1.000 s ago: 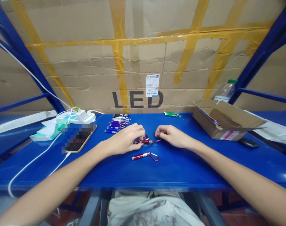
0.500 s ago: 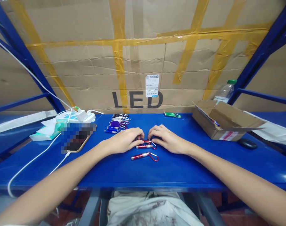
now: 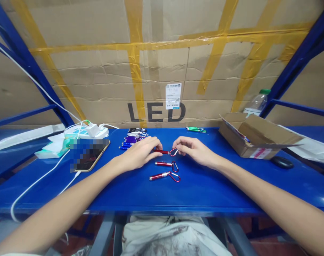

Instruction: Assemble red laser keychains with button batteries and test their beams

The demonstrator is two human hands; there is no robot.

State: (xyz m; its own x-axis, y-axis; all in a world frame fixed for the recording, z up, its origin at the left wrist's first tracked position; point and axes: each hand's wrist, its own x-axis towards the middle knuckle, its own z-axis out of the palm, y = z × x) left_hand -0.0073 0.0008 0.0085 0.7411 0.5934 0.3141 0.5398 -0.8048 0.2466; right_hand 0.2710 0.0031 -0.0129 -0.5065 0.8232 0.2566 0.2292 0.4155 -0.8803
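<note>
A small red keychain flashlight (image 3: 163, 152) is held between both hands just above the blue table (image 3: 204, 188). My left hand (image 3: 140, 153) pinches its body at the left end. My right hand (image 3: 192, 150) pinches its red carabiner clip at the right end. Two more red flashlights lie on the table just in front of my hands: a second red flashlight (image 3: 166, 164) and, nearer to me, a third red flashlight (image 3: 163, 176).
A pile of blue and purple flashlights (image 3: 132, 139) lies behind my left hand. Green flashlights (image 3: 195, 129) sit at the back. An open cardboard box (image 3: 255, 137), a bottle (image 3: 256, 103) and a black mouse (image 3: 281, 162) are at the right. A phone (image 3: 88, 158), power strip (image 3: 84, 132) and cables are at the left.
My hands have lifted one red flashlight away from the table and a little farther back. A second red flashlight now lies uncovered on the table where my hands were.
</note>
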